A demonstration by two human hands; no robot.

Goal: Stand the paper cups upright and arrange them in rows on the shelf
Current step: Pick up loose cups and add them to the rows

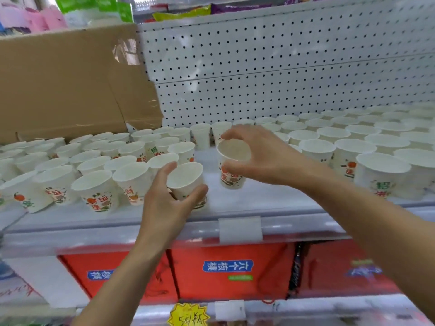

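Observation:
White paper cups with red and green print stand upright on a white shelf [247,203]. One group [94,165] fills the left side, another [353,142] the right, with a bare gap between them. My left hand [169,198] curls its thumb and fingers around a cup [186,182] at the right edge of the left group. My right hand [261,154] pinches the rim of another cup [231,163] from above, holding it upright in the gap, just above the shelf.
A brown cardboard box [70,85] stands behind the left cups. A white pegboard wall [282,67] backs the shelf. Red cartons [226,271] sit on the shelf below, and a yellow price tag [188,316] hangs at the bottom edge.

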